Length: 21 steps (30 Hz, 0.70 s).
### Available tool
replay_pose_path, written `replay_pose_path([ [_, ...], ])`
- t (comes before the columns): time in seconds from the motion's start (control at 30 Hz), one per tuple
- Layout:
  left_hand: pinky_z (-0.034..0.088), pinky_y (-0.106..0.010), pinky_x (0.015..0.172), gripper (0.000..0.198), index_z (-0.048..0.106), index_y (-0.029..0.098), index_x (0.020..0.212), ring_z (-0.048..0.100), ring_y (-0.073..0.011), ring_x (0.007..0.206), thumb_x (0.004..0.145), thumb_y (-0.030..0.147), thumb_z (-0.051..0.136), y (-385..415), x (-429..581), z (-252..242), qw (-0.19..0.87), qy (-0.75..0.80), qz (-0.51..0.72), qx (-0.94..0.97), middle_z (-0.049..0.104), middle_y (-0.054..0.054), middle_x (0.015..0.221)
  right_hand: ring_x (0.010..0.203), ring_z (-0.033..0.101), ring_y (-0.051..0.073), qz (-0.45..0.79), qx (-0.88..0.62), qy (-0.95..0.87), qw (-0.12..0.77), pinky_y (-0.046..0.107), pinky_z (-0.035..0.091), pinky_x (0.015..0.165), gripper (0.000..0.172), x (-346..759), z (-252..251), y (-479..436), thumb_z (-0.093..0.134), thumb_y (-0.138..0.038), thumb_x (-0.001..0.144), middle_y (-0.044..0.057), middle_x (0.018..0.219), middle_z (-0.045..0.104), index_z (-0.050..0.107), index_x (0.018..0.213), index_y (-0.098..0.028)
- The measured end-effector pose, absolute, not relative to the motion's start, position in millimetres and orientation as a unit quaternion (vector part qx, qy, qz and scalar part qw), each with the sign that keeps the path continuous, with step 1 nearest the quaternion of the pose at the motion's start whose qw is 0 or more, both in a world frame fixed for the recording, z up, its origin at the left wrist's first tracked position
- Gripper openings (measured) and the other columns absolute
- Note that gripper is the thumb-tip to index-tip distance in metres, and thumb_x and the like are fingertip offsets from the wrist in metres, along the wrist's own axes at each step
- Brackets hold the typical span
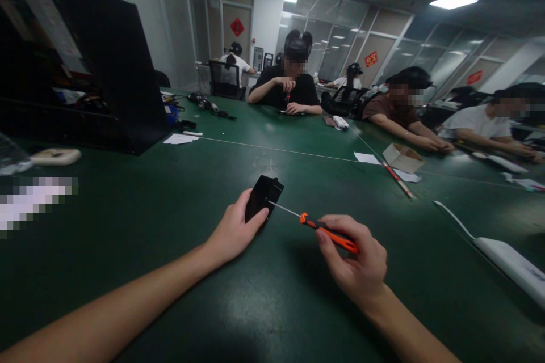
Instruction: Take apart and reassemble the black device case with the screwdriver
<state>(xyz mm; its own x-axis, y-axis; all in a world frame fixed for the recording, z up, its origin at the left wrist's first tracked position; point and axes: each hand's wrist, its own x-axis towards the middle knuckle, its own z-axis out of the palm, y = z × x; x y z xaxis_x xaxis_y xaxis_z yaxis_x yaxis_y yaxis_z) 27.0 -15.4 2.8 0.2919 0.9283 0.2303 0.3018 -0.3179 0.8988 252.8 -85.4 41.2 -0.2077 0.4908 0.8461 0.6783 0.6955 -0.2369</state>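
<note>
One black case (258, 199), probably light, rigid: your left hand (232, 232) clasps near end, sound hold; right hand (360, 255) grips screwdriver (310, 221).

Left hand (234, 231) and right hand (357, 255) curl, gripping.

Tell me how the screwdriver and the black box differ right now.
Colour: the screwdriver has bright orange on it; the black box looks dark all over.
Shape: the screwdriver is long and slender; the black box is broader and blocky.
Hold: the screwdriver is in the right hand, the black box in the left hand.
Shared: both are hand-held.
</note>
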Motion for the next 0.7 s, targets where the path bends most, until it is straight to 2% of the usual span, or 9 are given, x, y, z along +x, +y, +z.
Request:
replay_pose_path([
  [0.23,0.049,-0.030,0.069,0.044,0.051,0.018,0.127,0.064,-0.0197,0.078,0.092,0.043,0.054,-15.9,28.1,3.7,0.386,0.436,0.404,0.706,0.067,-0.005,0.094,0.077,0.070,0.013,-0.104,-0.390,-0.765,0.502,0.021,0.056,0.067,0.028,253.5,39.9,-84.8,0.068,-0.009,0.083,0.005,0.091,0.070,0.056,0.106,-0.019],
  [0.43,0.049,-0.030,0.070,0.043,0.052,0.017,0.125,0.065,-0.0202,0.078,0.092,0.044,0.054,-16.4,28.6,6.1,0.374,0.450,0.402,0.704,0.068,-0.006,0.093,0.087,0.068,0.016,-0.036,-0.395,-0.761,0.514,0.027,0.056,0.076,0.030,248.2,42.8,-85.3,0.067,-0.006,0.082,0.004,0.096,0.067,0.057,0.106,-0.021],
  [0.53,0.048,-0.031,0.072,0.044,0.051,0.016,0.127,0.066,-0.0207,0.080,0.092,0.042,0.054,-16.4,28.6,6.7,0.368,0.458,0.409,0.698,0.069,-0.007,0.096,0.089,0.068,0.017,-0.011,-0.440,-0.743,0.504,0.030,0.056,0.079,0.027,247.3,42.9,-84.8,0.069,-0.011,0.083,0.005,0.098,0.068,0.059,0.106,-0.021],
  [0.6,0.048,-0.031,0.073,0.045,0.051,0.017,0.129,0.066,-0.0213,0.082,0.091,0.041,0.055,-16.3,28.6,6.4,0.359,0.464,0.416,0.695,0.069,-0.007,0.098,0.084,0.069,0.017,0.003,-0.474,-0.730,0.492,0.029,0.057,0.074,0.026,248.7,42.0,-84.0,0.070,-0.019,0.084,0.005,0.097,0.069,0.059,0.107,-0.021],
  [0.7,0.048,-0.030,0.072,0.046,0.051,0.017,0.130,0.066,-0.0217,0.082,0.091,0.041,0.055,-16.5,28.7,5.8,0.346,0.468,0.419,0.697,0.069,-0.006,0.098,0.065,0.067,0.014,0.049,-0.498,-0.717,0.485,0.027,0.055,0.060,0.013,252.1,40.0,-82.5,0.061,-0.026,0.092,0.001,0.083,0.069,0.060,0.104,-0.022],
])
